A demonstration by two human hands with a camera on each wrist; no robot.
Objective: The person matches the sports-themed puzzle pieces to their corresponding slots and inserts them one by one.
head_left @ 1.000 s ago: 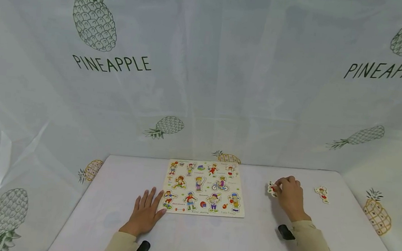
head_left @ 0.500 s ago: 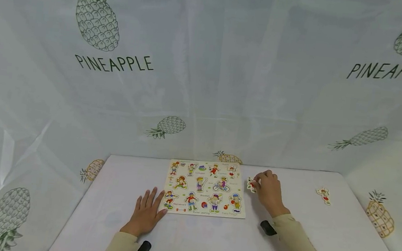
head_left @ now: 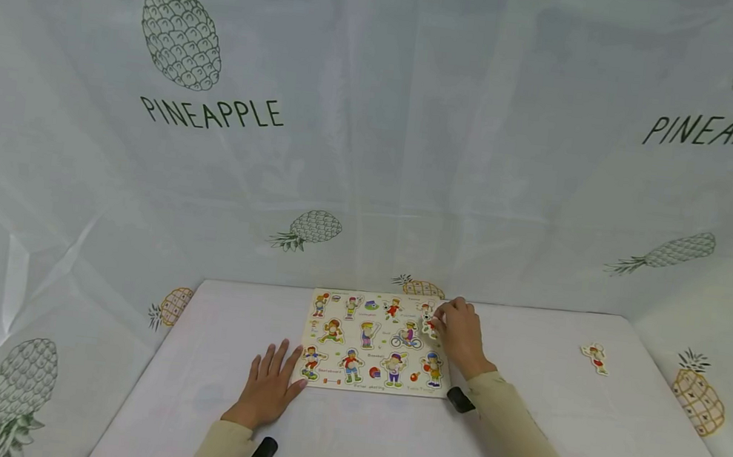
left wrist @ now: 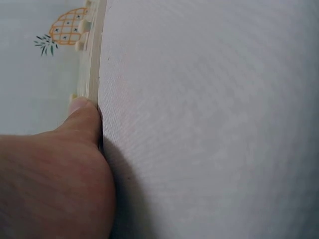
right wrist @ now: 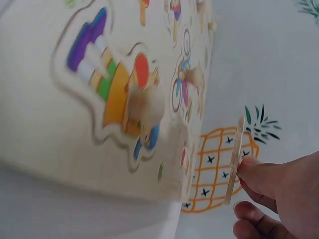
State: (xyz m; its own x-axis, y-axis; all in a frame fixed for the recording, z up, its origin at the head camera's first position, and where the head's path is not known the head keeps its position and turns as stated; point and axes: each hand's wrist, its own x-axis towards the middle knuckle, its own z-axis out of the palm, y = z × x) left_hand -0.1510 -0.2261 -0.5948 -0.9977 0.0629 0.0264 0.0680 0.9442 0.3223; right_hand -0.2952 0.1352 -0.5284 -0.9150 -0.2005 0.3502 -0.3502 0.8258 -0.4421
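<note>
A cream wooden peg puzzle board (head_left: 383, 342) with colourful sports figures lies at the back middle of the table. My right hand (head_left: 462, 337) pinches a loose puzzle piece (head_left: 428, 326) over the board's right side. The right wrist view shows that piece edge-on (right wrist: 234, 162), raised beyond the board's edge, between thumb and fingers. My left hand (head_left: 264, 389) lies flat with spread fingers at the board's lower left corner. In the left wrist view its thumb (left wrist: 83, 117) presses on the board's edge (left wrist: 94, 59).
Another loose puzzle piece (head_left: 595, 358), a figure in red and white, lies on the table at the right. Behind the white table (head_left: 357, 443) hangs a pale cloth (head_left: 454, 156) printed with pineapples. Each wrist carries a small black camera.
My right hand has carried the pinched puzzle piece leftward from the right part of the table to over the board. The left hand stays in place.
</note>
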